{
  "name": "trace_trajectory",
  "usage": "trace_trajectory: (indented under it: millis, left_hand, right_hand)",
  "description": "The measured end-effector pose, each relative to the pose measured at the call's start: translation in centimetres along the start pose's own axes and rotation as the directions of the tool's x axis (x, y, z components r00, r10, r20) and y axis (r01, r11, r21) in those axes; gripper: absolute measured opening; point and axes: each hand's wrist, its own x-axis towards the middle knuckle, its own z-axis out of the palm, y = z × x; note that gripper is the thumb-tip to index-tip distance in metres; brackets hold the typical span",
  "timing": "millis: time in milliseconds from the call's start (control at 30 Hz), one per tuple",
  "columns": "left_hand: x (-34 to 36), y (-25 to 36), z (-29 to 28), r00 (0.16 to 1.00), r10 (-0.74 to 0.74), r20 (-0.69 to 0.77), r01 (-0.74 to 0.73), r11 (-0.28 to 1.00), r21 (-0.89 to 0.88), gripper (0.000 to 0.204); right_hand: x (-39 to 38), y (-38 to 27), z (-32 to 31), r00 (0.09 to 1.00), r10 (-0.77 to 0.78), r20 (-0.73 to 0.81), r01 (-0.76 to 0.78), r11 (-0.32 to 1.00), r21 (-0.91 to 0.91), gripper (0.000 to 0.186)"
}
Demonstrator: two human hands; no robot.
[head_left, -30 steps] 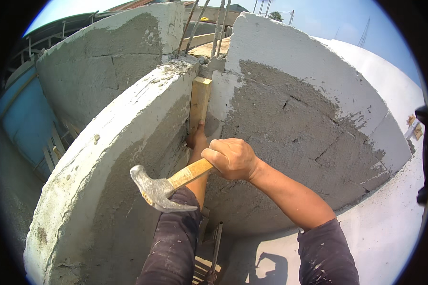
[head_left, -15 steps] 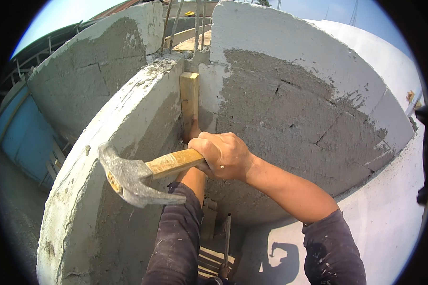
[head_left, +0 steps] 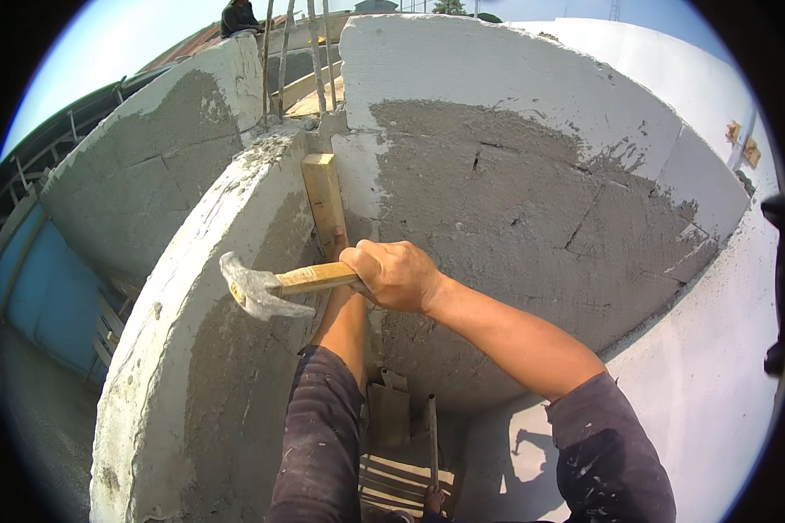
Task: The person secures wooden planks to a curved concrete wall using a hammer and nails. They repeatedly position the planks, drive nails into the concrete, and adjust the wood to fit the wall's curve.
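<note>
The hammer (head_left: 292, 280) was in the right hand (head_left: 397, 275), fingers clamped around its wooden handle, head pointing left. It was prob. heavy at the metal end, stiff, hard to break; the handle was the best place for holding. The wood board (head_left: 324, 196) stood slightly tilted betw. the walls (head_left: 497, 209), prob. light, stiff and rough, best taken by its edges. The left hand (head_left: 338, 241) was near its lower part, mostly hidden; finger state I couldn't tell. The blue thing (head_left: 52, 279), maybe a tank, showed no contents.
</note>
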Motion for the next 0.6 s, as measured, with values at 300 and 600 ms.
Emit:
trace_trajectory:
  millis: [300,600]
  left_hand:
    - [6.1,-3.6,-1.8,0.963,0.057,0.265,-0.032,0.995,-0.097,0.077]
    - [-0.1,1.4,0.6,0.996,-0.078,-0.031,0.083,0.978,0.191,0.091]
  right_hand:
    - [-6.3,-1.9,1.7,0.869,0.459,0.187,-0.46,0.887,-0.039,0.046]
    - [-21.3,-3.3,12.7,-0.058,0.661,0.749,-0.48,-0.676,0.559,0.035]
